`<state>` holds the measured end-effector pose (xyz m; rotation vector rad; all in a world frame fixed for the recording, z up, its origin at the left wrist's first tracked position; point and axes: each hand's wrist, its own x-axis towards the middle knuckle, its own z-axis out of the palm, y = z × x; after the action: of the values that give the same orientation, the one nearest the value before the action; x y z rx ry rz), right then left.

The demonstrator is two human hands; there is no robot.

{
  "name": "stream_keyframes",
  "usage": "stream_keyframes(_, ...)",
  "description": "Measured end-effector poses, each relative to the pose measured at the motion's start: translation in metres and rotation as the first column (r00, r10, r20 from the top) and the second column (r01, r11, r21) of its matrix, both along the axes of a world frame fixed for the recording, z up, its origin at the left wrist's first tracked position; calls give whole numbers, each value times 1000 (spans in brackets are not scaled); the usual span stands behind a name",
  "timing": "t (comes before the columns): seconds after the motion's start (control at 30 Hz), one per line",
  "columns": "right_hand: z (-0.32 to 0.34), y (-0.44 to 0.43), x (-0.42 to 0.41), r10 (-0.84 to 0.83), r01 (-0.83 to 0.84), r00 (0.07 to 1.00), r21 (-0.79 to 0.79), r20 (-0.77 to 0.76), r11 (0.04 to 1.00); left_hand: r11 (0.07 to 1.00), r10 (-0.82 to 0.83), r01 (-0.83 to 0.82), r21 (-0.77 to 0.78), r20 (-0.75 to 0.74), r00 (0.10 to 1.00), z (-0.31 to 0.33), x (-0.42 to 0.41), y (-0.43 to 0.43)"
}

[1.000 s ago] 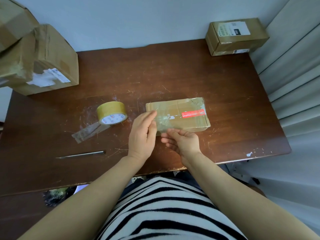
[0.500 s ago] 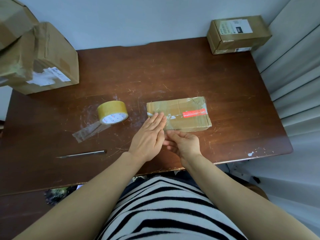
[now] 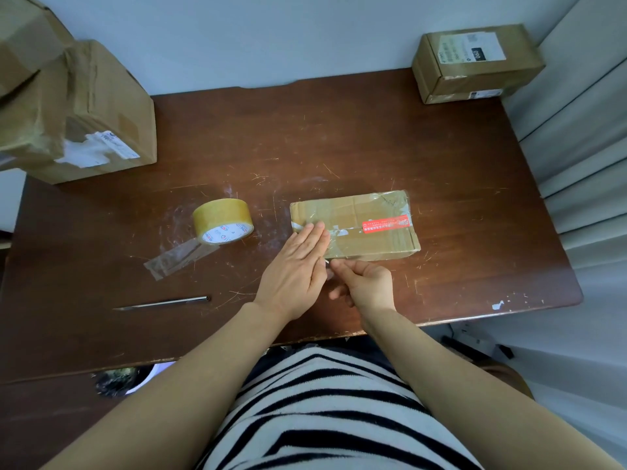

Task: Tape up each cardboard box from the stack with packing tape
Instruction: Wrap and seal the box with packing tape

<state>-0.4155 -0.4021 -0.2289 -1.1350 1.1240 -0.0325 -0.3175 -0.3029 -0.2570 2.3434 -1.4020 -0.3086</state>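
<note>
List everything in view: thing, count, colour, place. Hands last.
Flat cardboard box with red label: one, brown, table centre.
Packing tape roll: one, yellowish, left of that box, strip trailing.
Thin metal blade: one, silver, near left.
Large cardboard boxes: at least two, brown, stacked far left.
Small cardboard box with white label: one, brown, far right corner.
Wooden table: one, dark brown.
Curtain: one, pale grey, right.
Striped top: one, black and white, bottom.
Left hand: one, flat on that box's left end.
Right hand: one, curled at its near edge; hold unclear.
</note>
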Motion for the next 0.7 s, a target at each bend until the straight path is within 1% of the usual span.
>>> stream_keyframes(0.13,-9,0,-2,76,-76,997,-149,-5,986,1000,-3,2,11,60,998,-2,-1,-1)
stream_keyframes(0.23,-14,2,-3,143,-152,988,-303,-52,941,1000,-8,7,6,110,994,-3,-1,-1)
stream_keyframes(0.3,-17,1,-4,184,-210,977,-372,-104,904,1000,-13,13,7,132,991,-3,-1,0)
stream_keyframes(0.37,-23,-5,-5,210,-273,958,-383,-197,883,1000,-19,17,12,152,988,-3,-2,0)
stream_keyframes(0.47,-30,-16,-14,202,-290,940,-329,-276,899,999,-35,30,27,177,984,-2,-2,2)
stream_keyframes(0.53,-28,-20,-19,221,-302,943,-361,-247,883,999,-36,31,27,217,976,-1,-2,2)
stream_keyframes(0.6,-20,-22,-23,200,-240,970,-451,-136,860,1000,-17,18,-4,271,963,1,0,0)
stream_keyframes(0.67,-8,-29,-24,174,-140,985,-581,3,802,999,-26,33,-14,345,938,3,4,-8)
stream_keyframes(0.7,-3,-35,-21,169,-107,985,-654,31,749,998,-57,51,25,404,913,1,6,-14)
